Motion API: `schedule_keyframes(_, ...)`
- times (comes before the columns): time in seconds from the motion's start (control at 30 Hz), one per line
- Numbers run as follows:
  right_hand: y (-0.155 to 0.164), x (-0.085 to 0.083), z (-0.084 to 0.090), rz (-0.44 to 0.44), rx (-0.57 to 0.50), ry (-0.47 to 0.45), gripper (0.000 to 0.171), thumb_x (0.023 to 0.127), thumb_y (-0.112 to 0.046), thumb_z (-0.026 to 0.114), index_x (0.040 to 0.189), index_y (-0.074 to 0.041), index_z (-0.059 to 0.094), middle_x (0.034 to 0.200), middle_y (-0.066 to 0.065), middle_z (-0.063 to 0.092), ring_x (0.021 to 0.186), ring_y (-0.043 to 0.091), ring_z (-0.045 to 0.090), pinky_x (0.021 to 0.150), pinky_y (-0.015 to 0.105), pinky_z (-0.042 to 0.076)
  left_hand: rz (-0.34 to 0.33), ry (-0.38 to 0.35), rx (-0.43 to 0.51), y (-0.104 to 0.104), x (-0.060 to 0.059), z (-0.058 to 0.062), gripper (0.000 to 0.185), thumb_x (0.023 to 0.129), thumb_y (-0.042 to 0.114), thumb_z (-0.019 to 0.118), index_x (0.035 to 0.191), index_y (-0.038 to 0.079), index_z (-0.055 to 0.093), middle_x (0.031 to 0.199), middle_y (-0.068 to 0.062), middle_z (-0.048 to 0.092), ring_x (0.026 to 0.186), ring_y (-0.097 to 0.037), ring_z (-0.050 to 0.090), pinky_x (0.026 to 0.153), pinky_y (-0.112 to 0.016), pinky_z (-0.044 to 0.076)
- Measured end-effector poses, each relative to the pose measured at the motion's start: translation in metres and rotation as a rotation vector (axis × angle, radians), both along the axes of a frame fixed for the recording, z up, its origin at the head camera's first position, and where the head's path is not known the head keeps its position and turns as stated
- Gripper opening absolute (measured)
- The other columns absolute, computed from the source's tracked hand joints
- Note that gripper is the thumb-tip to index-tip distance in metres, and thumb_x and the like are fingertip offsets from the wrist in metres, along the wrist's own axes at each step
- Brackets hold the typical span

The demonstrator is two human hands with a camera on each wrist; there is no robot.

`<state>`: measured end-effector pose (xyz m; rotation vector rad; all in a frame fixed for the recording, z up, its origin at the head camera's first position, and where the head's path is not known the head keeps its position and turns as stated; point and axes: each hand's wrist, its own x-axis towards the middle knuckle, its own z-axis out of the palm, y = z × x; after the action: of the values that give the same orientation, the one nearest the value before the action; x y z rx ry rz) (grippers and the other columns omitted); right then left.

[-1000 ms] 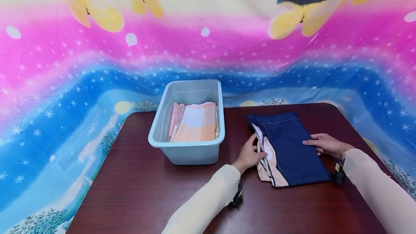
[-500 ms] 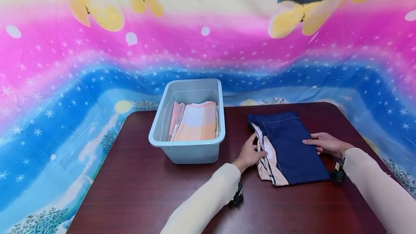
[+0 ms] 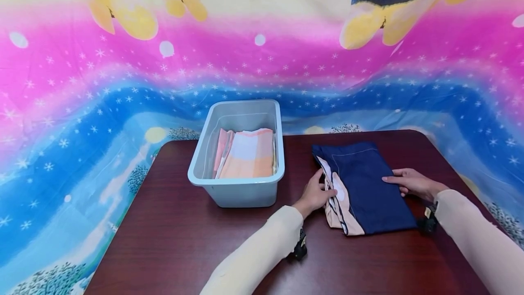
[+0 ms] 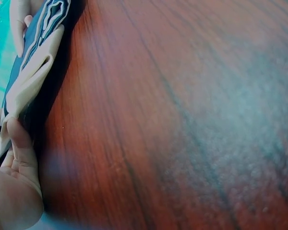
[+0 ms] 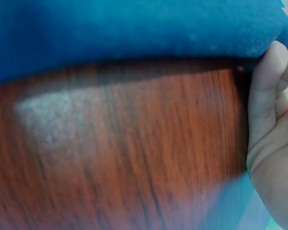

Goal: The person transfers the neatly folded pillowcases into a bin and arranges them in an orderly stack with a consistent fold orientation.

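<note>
Between both hands, folded navy cloth (image 3: 364,185) lies: left grip (image 3: 315,195) pinching, right grip (image 3: 411,182) flat.

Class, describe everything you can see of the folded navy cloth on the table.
The folded navy cloth lies flat on the dark wooden table, right of the pale blue bin. It looks like soft woven fabric, folded into a long rectangle, with a thin pale stitched line near its far end. Peach and white layers with dark outlines show along its left edge. The left hand holds that layered edge; the right hand rests its fingers on the right edge.
</note>
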<state>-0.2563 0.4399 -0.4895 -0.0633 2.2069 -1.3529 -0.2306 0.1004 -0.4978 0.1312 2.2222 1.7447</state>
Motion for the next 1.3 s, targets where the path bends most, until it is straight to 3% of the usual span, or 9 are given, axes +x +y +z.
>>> schedule_keyframes(0.57,-0.002,0.005,-0.001,-0.002,-0.016,0.018,0.047,0.107,-0.034,0.052,0.137,0.002,0.051,0.066,-0.006,0.053,0.056,0.013,0.048,0.066,0.032,0.054,0.029,0.005,0.008,0.0,0.004,0.0,0.082,0.089,0.008,0.074,0.158,0.021,0.034,0.109,-0.013,0.077,0.048,-0.01,0.057,0.044,-0.021,0.046)
schedule_keyframes(0.8,-0.004,0.005,0.004,0.003,-0.022,0.008,0.044,0.106,-0.033,0.052,0.135,0.0,0.053,0.067,-0.005,0.055,0.057,0.013,0.051,0.067,0.033,0.056,0.059,-0.003,-0.007,0.001,0.004,0.004,0.081,0.088,0.008,0.075,0.157,0.02,0.036,0.113,-0.014,0.076,0.071,-0.018,0.072,0.054,-0.024,0.053)
schedule_keyframes(1.0,0.001,0.006,0.006,0.111,-0.068,-0.015,0.033,0.108,-0.026,0.048,0.134,-0.008,0.057,0.065,-0.007,0.054,0.057,0.012,0.05,0.068,0.033,0.056,0.048,0.005,0.014,-0.001,0.005,0.002,0.08,0.087,0.008,0.075,0.157,0.015,0.036,0.113,-0.016,0.075,0.091,-0.019,0.074,0.075,-0.026,0.057)
schedule_keyframes(1.1,0.002,0.009,0.007,0.171,-0.118,-0.043,0.029,0.109,-0.021,0.045,0.134,-0.011,0.058,0.065,-0.007,0.054,0.055,0.021,0.044,0.069,0.033,0.057,0.038,-0.012,0.043,-0.003,0.007,0.002,0.081,0.087,0.007,0.075,0.157,0.013,0.034,0.116,-0.017,0.072,0.097,-0.022,0.073,0.078,-0.029,0.057)
schedule_keyframes(1.3,-0.001,0.014,0.008,0.238,-0.148,-0.042,0.031,0.109,-0.015,0.043,0.137,-0.013,0.055,0.06,0.002,0.045,0.063,0.042,0.032,0.071,0.034,0.059,0.048,-0.045,0.028,-0.009,0.009,0.01,0.087,0.085,0.008,0.079,0.157,0.015,0.03,0.141,-0.014,0.056,0.118,-0.026,0.065,0.088,-0.036,0.056)
